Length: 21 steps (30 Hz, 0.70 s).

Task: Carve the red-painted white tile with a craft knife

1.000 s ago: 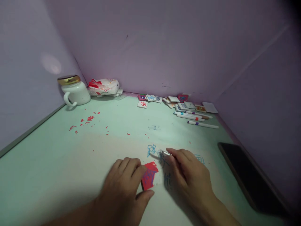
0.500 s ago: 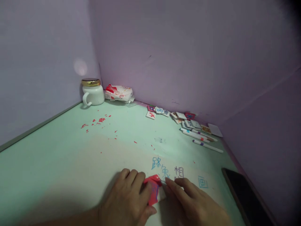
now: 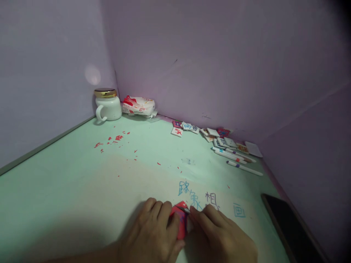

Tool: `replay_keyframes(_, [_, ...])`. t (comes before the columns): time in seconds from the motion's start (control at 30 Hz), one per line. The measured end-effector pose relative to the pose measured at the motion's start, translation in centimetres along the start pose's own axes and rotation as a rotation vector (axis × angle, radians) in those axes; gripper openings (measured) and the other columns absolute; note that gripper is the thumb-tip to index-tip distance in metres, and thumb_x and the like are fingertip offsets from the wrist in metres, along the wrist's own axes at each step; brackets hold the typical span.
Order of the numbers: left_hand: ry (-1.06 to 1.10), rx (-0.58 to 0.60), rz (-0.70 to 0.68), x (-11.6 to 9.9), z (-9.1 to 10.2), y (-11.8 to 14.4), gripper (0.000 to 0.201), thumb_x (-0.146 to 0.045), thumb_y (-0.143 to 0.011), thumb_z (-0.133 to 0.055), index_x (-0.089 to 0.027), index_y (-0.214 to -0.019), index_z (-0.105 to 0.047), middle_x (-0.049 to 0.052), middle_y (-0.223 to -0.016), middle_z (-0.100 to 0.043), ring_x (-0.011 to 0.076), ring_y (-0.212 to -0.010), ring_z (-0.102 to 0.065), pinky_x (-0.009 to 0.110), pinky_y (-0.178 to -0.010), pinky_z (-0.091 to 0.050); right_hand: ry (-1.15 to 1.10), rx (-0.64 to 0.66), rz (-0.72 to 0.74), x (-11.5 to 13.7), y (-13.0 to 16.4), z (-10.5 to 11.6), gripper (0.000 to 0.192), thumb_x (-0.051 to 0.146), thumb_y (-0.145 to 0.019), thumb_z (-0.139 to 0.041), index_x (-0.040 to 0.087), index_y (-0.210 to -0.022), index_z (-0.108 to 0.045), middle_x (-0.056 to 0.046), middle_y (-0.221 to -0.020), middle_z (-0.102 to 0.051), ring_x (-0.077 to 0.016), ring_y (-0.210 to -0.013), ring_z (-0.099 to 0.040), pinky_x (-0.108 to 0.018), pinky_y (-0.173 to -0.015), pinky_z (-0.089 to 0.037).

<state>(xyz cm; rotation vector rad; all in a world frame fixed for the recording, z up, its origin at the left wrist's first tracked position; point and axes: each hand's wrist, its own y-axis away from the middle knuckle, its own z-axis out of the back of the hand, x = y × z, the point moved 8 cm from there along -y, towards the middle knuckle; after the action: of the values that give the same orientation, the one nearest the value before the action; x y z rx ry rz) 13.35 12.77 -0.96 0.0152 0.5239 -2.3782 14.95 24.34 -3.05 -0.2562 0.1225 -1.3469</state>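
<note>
At the front of the table my left hand (image 3: 155,228) is closed on a small red square piece (image 3: 181,231) with blue-purple marks, its thumb pressing on the face. My right hand (image 3: 223,233) pinches a thin, pointed, greyish blade (image 3: 183,209). The blade's tip lies across the red piece near its upper edge, and the rest of it is hidden by my fingers. Just beyond my hands, blue characters (image 3: 184,188) and a purple character (image 3: 211,199) are written on the surface.
Red scraps (image 3: 118,138) are scattered over the green tabletop (image 3: 153,140). A white lidded mug (image 3: 112,109) and a soft packet (image 3: 139,106) stand in the back corner. Several lettered tiles (image 3: 177,132) and marker pens (image 3: 244,168) lie along the wall. A dark phone (image 3: 290,226) rests at right.
My right hand has shifted slightly left, and the blade now shows across the red piece's upper part. The left hand keeps its hold. The view has moved slightly.
</note>
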Motion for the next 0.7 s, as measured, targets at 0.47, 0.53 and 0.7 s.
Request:
replay_keyframes(0.47, [0.102, 0.064, 0.127, -0.2, 0.4, 0.1, 0.005, -0.019, -0.080, -0.059, -0.019, -0.085, -0.060, 0.007, -0.080, -0.058, 0.0240, -0.071, -0.052, 0.041, -0.062, -0.048, 0.081, -0.426, -0.240, -2.5, -0.4, 3.3, 0.036, 0.029, -0.097, -0.043, 0.026, -0.079, -0.074, 0.002, -0.061, -0.061, -0.0116, -0.048, -0.051, -0.027, -0.048, -0.027])
replay_keyframes(0.53, [0.108, 0.080, 0.123, -0.4, 0.4, 0.1, 0.005, -0.019, -0.079, -0.059, -0.019, -0.084, -0.059, 0.007, -0.081, -0.058, 0.0247, -0.071, -0.052, 0.042, -0.062, -0.048, 0.048, -0.431, -0.327, -4.1, -0.3, 3.2, 0.034, 0.038, -0.096, -0.045, 0.025, -0.082, -0.074, 0.002, -0.065, -0.063, -0.0112, -0.048, -0.053, -0.026, -0.045, -0.028])
replay_keyframes(0.7, [0.188, 0.087, 0.159, 1.0, -0.1, 0.0, 0.009, -0.028, -0.082, -0.058, -0.019, -0.086, -0.059, 0.006, -0.079, -0.057, 0.0251, -0.069, -0.050, 0.044, -0.063, -0.044, -0.316, -0.409, -0.363, -4.6, -0.1, 2.3, 0.029, 0.044, -0.091, -0.052, 0.024, -0.087, -0.073, 0.004, -0.073, -0.066, -0.0081, -0.054, -0.060, -0.019, -0.049, -0.041])
